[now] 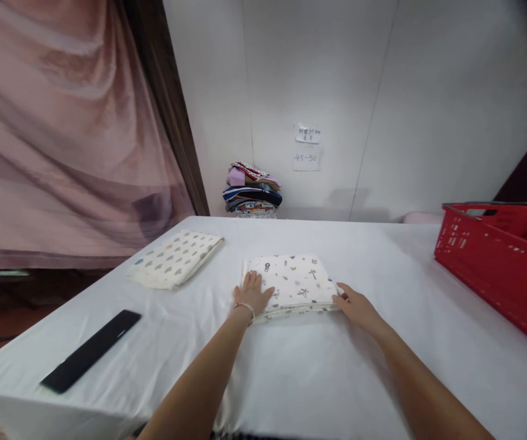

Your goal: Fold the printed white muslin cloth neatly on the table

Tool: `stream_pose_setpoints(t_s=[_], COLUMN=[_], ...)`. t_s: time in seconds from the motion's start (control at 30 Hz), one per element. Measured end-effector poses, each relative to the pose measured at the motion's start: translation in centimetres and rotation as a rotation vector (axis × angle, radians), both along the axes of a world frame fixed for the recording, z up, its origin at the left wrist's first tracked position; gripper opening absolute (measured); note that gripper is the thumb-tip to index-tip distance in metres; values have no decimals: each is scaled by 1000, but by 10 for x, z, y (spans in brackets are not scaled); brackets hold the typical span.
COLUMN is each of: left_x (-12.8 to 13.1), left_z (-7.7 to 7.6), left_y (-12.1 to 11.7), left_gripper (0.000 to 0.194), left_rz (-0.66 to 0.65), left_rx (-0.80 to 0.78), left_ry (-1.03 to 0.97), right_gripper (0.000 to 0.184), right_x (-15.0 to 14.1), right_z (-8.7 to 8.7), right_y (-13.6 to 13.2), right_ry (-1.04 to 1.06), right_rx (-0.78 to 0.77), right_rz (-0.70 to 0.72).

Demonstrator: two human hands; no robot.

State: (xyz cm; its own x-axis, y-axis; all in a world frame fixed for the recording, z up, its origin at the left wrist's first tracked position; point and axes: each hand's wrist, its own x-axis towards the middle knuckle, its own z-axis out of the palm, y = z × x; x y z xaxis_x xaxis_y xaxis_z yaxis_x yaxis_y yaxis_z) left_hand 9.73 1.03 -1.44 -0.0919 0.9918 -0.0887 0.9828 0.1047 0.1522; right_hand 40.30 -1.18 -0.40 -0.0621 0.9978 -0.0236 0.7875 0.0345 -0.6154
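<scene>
The folded white cloth printed with small plant-like motifs [293,281] lies flat near the middle of the table, its layers showing along the edge nearest you. Your left hand [253,294] rests palm down on its left part, fingers spread and thumb apart, with a light beaded bracelet [246,310] around your wrist. Your right hand [355,307] is at its right near corner, thumb and fingers slightly apart at the edge; you cannot tell from this view whether they pinch the fabric.

Under it all is the white cloth-covered table [318,379]. To your left lies a folded cream cloth with a grey cloud-like print [176,256], and nearer you, a flat black rectangular object [93,349] set at a slant. On your right stands a red perforated plastic basket [496,263].

Beyond the far edge you have a stack of folded multicoloured fabrics [253,189], and on the pale panelled wall [336,73] two white paper notes [307,157], the lower reading "45-50". A pink draped curtain [61,134] hangs at your far left.
</scene>
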Motion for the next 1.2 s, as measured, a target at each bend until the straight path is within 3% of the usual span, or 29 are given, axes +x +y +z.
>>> stream_pose_setpoints(t_s=[0.17,0.23,0.3,0.4,0.47,0.57,0.73,0.87,1.0,1.1,1.2], left_x=[1,1,1,2,1,0,7,9,-7,-17,-20], left_z=[-1,0,1,3,3,3,20,29,12,-2,-6], left_y=[1,1,0,-2,-4,-5,7,35,57,61,60], left_gripper=[71,72,72,72,71,70,71,74,76,77,77], left_rz=[-8,-9,2,13,13,18,-17,-119,-28,-10,-15], left_rx=[0,-3,-8,-21,-21,-11,-67,148,56,56,57], left_ry=[17,12,2,-23,-42,-56,-11,55,-7,-42,-68], right_gripper=[55,60,63,65,66,66,67,67,67,67,68], right_x=[-43,-67,-84,-91,-86,-78,-76,-76,-76,-75,-75], right_z=[49,56,50,21,0,-17,-23,-25,-23,-22,-22], right_y=[22,45,70,98,107,111,112,113,112,111,110], right_ry=[-197,-233,-302,-427,-464,-474,-459,-461,-447,-432,-427], right_rx=[323,404,401,165,52,50,90,103,99,86,75], right_rz=[184,288,318,300,292,293,299,298,312,317,316])
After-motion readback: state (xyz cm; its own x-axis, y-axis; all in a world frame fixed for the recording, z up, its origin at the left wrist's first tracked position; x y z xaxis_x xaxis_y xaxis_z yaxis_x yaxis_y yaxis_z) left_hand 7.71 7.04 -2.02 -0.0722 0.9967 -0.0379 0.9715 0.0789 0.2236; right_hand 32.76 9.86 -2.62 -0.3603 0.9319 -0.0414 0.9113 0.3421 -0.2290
